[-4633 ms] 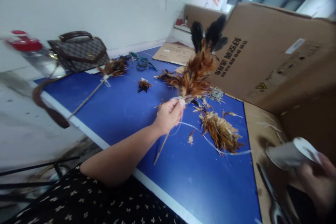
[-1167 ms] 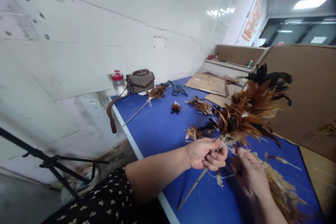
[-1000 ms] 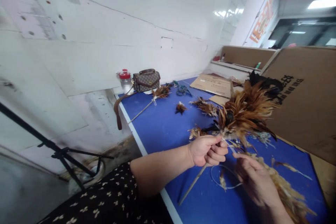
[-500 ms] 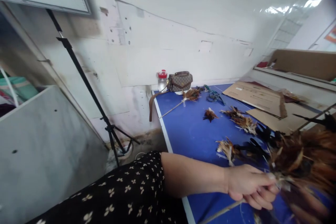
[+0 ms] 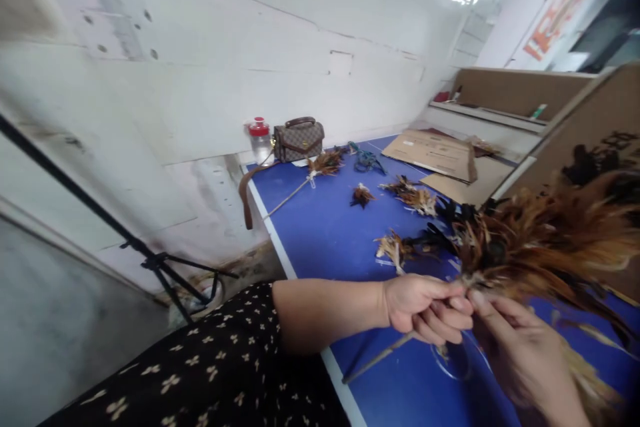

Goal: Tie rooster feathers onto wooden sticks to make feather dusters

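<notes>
A white wall [image 5: 285, 97] backs the blue table's [image 5: 310, 227] far edge; left grip [image 5: 433, 310] clasps a brown-feathered, wooden-sticked duster [image 5: 560, 237], right grip [image 5: 525, 347] pinches its base [image 5: 471, 280].

The blue table [image 5: 320, 240] carries feather bunches [image 5: 361, 195], a handbag [image 5: 299, 142], a bottle [image 5: 261, 147] and cardboard [image 5: 433, 155].

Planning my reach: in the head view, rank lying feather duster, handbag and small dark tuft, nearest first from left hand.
1. Small dark tuft, beyond the left hand.
2. Lying feather duster, farther along.
3. Handbag, behind it, by the wall.
</notes>
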Action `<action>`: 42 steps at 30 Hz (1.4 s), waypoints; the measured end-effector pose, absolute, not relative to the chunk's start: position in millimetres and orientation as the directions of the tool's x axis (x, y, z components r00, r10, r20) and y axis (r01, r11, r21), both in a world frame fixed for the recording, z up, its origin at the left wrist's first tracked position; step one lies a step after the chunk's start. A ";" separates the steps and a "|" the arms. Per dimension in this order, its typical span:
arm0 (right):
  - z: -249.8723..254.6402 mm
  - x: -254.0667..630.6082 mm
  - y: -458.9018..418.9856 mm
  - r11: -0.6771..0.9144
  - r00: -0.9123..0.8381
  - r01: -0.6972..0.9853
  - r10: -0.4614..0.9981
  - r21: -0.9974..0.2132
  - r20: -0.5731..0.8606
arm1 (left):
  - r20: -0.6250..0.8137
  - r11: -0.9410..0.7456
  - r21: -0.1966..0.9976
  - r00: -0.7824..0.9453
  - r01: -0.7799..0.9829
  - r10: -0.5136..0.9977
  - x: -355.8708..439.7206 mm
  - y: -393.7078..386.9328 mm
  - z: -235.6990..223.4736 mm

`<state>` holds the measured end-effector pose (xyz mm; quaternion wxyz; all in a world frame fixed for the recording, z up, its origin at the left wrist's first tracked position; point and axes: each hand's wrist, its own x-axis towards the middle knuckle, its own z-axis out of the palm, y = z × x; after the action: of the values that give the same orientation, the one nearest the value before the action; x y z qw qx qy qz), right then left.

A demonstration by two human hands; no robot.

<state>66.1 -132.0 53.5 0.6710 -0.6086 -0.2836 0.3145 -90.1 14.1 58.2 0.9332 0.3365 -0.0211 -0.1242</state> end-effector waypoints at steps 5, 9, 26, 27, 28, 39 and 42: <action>62.6 43.1 -128.3 0.121 0.706 -0.062 0.707 -0.991 0.042 | -0.076 0.682 0.715 0.987 0.154 -0.143 -94.1 7.1 67.3; 53.5 47.5 -126.5 0.111 0.743 -0.013 0.666 -0.994 0.065 | -0.110 0.544 0.838 0.964 -0.041 0.242 -90.5 -5.8 69.9; 73.8 33.8 -129.9 0.158 0.605 -0.136 0.795 -0.978 0.044 | -0.011 0.689 0.725 1.000 0.015 -0.010 -100.2 8.2 75.2; 76.3 33.1 -130.7 0.164 0.586 -0.136 0.809 -0.977 0.054 | -0.008 0.703 0.709 0.998 0.048 -0.060 -100.4 9.3 74.9; 78.1 32.6 -131.0 0.171 0.580 -0.137 0.813 -0.976 0.061 | -0.009 0.710 0.700 0.995 0.075 -0.097 -100.2 9.5 74.4; 64.8 30.2 -115.2 0.162 0.789 -0.159 0.613 -0.974 -0.027 | -0.007 0.228 0.967 0.876 -0.117 0.482 -85.7 -10.6 54.1; 63.8 32.9 -116.7 0.147 0.762 -0.168 0.647 -0.975 -0.033 | 0.002 0.207 0.972 0.886 -0.111 0.464 -88.4 -5.5 55.8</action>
<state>32.9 -116.7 63.8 0.7295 -0.5904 -0.2031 0.2792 -88.4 -5.5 55.8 0.7629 0.6008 0.1468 0.1885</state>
